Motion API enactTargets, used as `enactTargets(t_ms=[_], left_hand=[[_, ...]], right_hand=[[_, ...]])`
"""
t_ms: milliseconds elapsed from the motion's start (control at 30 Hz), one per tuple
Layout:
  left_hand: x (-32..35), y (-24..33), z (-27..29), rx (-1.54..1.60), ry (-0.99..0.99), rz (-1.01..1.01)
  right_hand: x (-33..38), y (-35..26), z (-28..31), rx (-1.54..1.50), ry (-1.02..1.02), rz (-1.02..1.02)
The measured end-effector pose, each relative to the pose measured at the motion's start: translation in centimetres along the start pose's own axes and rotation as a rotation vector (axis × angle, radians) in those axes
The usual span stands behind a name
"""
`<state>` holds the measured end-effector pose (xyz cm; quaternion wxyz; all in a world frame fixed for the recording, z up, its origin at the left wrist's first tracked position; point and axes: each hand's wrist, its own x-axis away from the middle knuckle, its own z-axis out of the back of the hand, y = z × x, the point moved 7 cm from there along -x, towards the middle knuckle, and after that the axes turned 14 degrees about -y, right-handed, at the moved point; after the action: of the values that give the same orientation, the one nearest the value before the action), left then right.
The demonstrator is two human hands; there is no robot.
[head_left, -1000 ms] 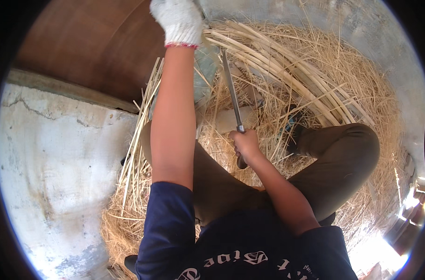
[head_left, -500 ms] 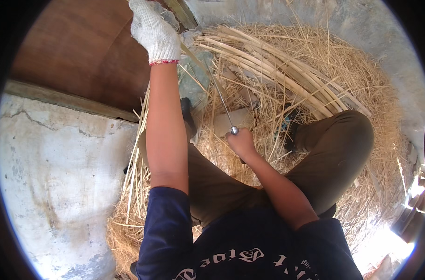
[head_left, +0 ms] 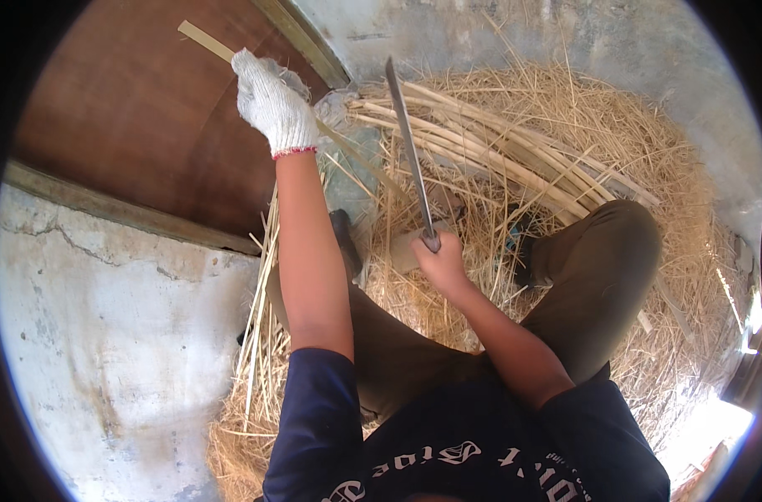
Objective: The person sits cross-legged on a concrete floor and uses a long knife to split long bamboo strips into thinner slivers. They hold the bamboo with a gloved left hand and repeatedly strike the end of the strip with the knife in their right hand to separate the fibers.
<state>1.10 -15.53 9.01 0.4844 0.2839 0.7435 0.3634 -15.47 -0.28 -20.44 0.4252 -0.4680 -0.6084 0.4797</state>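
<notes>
My left hand (head_left: 276, 105), in a white knitted glove, is closed around a thin, flat bamboo strip (head_left: 205, 39). One end of the strip juts past the fingers over the brown door panel; the other runs back below the glove toward the knife. In my bare right hand (head_left: 441, 261) is the grip of a long-bladed knife (head_left: 410, 138), its blade pointing away from me. The blade's flat side shows, and its lower part lies close to the strip's trailing end; whether they touch I cannot tell.
A bundle of split bamboo strips (head_left: 515, 155) lies on a heap of pale shavings (head_left: 615, 109) against the far wall. More thin strips (head_left: 259, 318) lean by my left leg. A wooden block (head_left: 404, 251) sits between my feet. A cracked white wall (head_left: 113, 318) stands at left.
My left hand has come down toward me, and the strip's far end now shows beyond it. The knife has turned, so its blade appears broader and stands farther from the strip's upper part.
</notes>
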Motion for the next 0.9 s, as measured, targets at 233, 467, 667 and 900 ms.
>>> enactTargets(t_ms=[233,467,667,900], left_hand=[[0.8,-0.1,-2.0,0.076,0.002,0.037],[0.8,-0.2,-0.9,0.077,-0.012,0.039],[0.9,0.0,-0.1,0.115,-0.039,0.049],[0.0,0.1,2.2,0.138,-0.042,0.028]], right_hand=[[0.5,6.1,1.5,0.427,-0.033,-0.359],[0.6,7.9,0.3,-0.026,-0.216,-0.493],[2.8,5.1,-4.7,-1.004,-0.699,-0.754],[0.6,1.8,0.1,-0.076,0.083,-0.043]])
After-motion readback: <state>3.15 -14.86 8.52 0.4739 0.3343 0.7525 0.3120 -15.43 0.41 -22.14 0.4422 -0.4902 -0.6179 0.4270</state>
